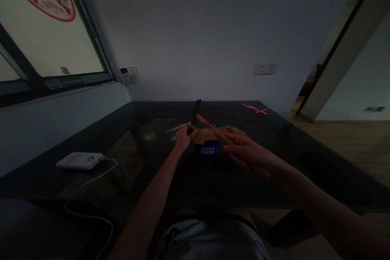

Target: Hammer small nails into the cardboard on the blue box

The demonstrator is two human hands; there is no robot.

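Observation:
My right hand (245, 150) is wrapped round a wooden tool (224, 137), whose handle end sticks out below the palm. The tool's far end is close to a dark flat strip (196, 111) that stands upright. My left hand (185, 136) is closed in a pinch at the foot of this strip, but what its fingertips hold is too small and dark to make out. Crumpled brown paper (237, 131) lies beneath the tool, on top of a blue box (207, 148). Several thin pieces (202, 167), perhaps nails, lie in front of the box.
On the dark table (164, 109), a white power bank (81, 161) with a white cable (96, 178) lies at the left. A pink item (257, 110) is near the back right edge. The wall with sockets (265, 69) rises behind the table.

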